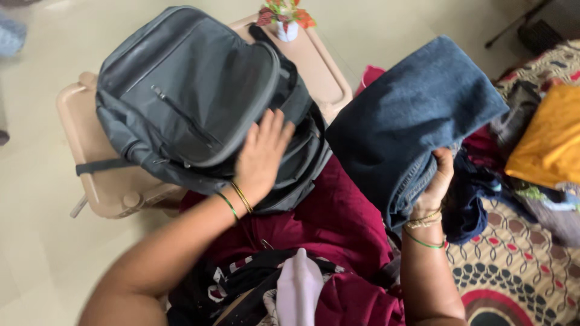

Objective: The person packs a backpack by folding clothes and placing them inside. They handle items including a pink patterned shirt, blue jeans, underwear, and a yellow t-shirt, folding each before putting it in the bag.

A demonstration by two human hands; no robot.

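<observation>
Resting flat with fingers spread, the left hand presses on the front flap of a grey backpack, gripping nothing. The right hand clasps folded blue jeans from below, lifted just beside the backpack. The backpack sits tilted on a beige plastic table, partly over the person's maroon lap. A small pot of artificial flowers stands at the table's far edge. To the right, a heap of clothes, including an orange cloth, lies on a patterned bedspread.
</observation>
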